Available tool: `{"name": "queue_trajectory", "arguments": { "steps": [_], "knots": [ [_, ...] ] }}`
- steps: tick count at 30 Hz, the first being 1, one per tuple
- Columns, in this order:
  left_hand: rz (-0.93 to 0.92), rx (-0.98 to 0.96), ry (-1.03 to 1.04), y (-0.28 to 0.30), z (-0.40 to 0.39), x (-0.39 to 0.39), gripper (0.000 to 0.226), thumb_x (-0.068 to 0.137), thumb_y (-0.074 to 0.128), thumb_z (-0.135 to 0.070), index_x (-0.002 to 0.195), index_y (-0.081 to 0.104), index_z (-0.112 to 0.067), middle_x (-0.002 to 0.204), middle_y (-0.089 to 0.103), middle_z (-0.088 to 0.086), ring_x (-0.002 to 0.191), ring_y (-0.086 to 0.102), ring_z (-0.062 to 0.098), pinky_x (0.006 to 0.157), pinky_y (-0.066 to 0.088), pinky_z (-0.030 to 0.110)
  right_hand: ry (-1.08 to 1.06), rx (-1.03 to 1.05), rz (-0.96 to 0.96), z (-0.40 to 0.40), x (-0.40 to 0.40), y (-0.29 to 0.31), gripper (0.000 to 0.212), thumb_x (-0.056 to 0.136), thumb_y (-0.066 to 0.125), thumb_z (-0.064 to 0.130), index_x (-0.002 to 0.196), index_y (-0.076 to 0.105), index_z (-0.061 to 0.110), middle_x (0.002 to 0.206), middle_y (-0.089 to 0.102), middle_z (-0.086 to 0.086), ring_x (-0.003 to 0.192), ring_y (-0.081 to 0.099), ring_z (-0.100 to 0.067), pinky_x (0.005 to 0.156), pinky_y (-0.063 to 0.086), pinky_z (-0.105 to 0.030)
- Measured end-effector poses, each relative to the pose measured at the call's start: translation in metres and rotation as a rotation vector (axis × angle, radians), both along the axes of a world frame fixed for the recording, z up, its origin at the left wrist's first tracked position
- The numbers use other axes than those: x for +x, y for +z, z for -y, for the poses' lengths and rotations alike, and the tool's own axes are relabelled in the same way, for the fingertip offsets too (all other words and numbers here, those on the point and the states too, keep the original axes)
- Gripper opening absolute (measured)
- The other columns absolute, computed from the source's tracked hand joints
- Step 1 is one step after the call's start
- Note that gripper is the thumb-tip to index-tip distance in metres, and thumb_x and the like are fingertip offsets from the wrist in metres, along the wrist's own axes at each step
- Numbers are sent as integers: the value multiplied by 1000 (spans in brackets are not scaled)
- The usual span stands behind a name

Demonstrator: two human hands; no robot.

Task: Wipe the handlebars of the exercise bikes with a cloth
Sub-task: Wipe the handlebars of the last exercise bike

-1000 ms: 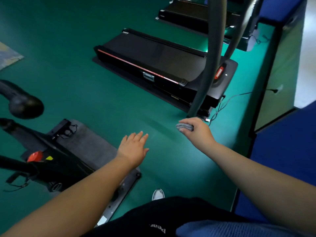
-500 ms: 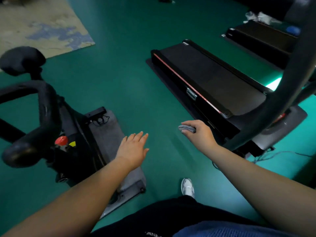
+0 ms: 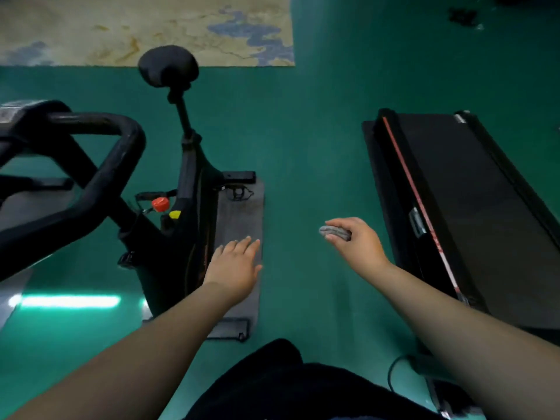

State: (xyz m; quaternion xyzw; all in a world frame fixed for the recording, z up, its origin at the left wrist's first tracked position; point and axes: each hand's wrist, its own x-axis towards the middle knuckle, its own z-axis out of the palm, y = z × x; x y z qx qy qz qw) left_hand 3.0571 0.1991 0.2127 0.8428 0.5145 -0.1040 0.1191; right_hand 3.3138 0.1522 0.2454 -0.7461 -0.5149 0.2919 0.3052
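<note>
- While the person stands between two machines, the right hand (image 3: 356,244) is closed around a small grey cloth (image 3: 335,232), bunched up and poking out past the fingers; it hangs in the air over the green floor (image 3: 303,147), touching no equipment.
- Cloth and handlebars (image 3: 118,165) are well apart: the black bars of the exercise bike (image 3: 188,207) curve through the left of the view, and neither hand is on them.
- Progress, as a judgement: no wiping contact on this bike is under way. Whether its bars have been cleaned cannot be told; they show no visible mark either way. The reach to the bars and the wipe itself appear to remain.
- Left hand (image 3: 235,265): empty, palm down, fingers extended and close together, held out over the dark mat (image 3: 242,213) beside the bike frame, not gripping anything.
- Both forearms extend forward at roughly the same height, elbows loosely bent.
- To the right, a treadmill (image 3: 469,207) lies close by the cloth hand but is not touched.
- Bike saddle (image 3: 168,66) stands farther off, near a patterned rug (image 3: 121,25).
</note>
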Motion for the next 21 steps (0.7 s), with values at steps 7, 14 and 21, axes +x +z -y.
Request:
{"name": "queue_trajectory", "arguments": {
  "steps": [7, 14, 21],
  "knots": [
    [-46, 5, 146, -7, -39, -10, 61, 97, 38, -46, 151, 21, -23, 157, 24, -1, 140, 26, 22, 112, 23, 41, 212, -14, 14, -83, -11, -5, 25, 82, 72, 15, 106, 71, 19, 103, 60, 3, 93, 56, -8, 86, 36, -12],
    [-82, 15, 226, -9, -83, -17, 61, 97, 36, -46, 150, 20, -22, 156, 24, 2, 140, 27, 25, 112, 24, 43, 375, -10, 30, -159, -32, -9, 24, 80, 73, 13, 104, 72, 18, 101, 60, 2, 90, 56, -9, 81, 34, -8],
    [-77, -8, 414, -10, -92, -29, 60, 98, 32, -46, 151, 16, -24, 158, 20, 0, 142, 22, 24, 116, 19, 43, 615, 2, 63, -219, -56, -12, 25, 80, 74, 14, 105, 72, 19, 98, 59, 5, 92, 54, -9, 84, 35, -13]
  ]
}}
